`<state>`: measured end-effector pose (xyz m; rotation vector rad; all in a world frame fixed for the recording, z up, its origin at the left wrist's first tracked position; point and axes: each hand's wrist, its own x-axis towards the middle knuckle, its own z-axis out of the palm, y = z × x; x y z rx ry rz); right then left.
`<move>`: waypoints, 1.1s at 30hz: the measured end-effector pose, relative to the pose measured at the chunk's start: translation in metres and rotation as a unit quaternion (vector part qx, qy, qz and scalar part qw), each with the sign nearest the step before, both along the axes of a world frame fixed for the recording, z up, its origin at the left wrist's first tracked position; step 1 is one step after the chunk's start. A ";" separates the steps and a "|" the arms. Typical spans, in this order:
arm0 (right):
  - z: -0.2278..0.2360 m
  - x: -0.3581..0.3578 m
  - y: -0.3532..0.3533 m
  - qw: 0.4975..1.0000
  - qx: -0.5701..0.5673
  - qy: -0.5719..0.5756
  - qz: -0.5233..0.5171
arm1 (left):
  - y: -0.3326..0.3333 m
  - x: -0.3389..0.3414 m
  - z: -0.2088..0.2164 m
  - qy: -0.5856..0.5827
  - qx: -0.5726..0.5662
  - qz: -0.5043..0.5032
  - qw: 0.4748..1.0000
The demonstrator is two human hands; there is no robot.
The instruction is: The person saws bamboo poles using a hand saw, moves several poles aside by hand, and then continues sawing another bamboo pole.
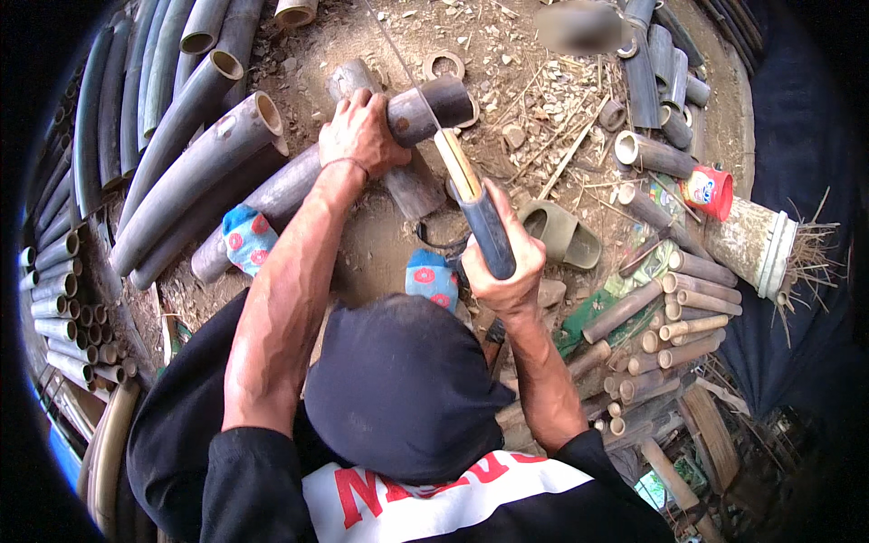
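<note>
1. right hand point(507, 271) clenched round the dark handle of a saw point(471, 195); thin blade running up and away, crossing the bamboo pole point(299, 176) near its cut end.
2. left hand point(360, 136) clamped over the same pole, just beside the blade line. risk judged: a jump of the blade out of its groove would land on these knuckles.
3. pole lying slanted across a wooden block point(407, 176) on the dirt ground, far end raised, near end running toward the socked feet point(249, 237). round on round: likely to roll if the hold slackens, pinching or twisting the blade.
4. feet close under the pole's lower end; a dropped offcut could strike toes, socks giving little cover.
5. loose sandal point(561, 233) and short bamboo sections point(674, 312) at right of the ground, near the saw arm; possible snag for the elbow.
6. long stacked poles point(154, 100) at left edge, resting on one another; a knock might shift them.
</note>
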<state>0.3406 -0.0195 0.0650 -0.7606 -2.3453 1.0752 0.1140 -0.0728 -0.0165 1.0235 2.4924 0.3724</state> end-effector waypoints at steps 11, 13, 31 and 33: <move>0.006 0.033 -0.009 0.996 0.022 -0.085 0.006 | 0.004 0.004 0.008 0.010 -0.005 0.009 1.000; 0.015 0.000 -0.002 0.995 -0.076 -0.057 -0.017 | 0.003 0.001 0.003 0.003 -0.005 0.004 1.000; 0.048 0.142 -0.045 0.987 0.031 -0.156 0.036 | -0.013 -0.010 0.006 -0.005 -0.047 0.002 0.999; 0.076 0.189 -0.058 0.976 0.015 -0.215 0.026 | -0.003 -0.008 0.011 -0.002 -0.063 -0.002 0.998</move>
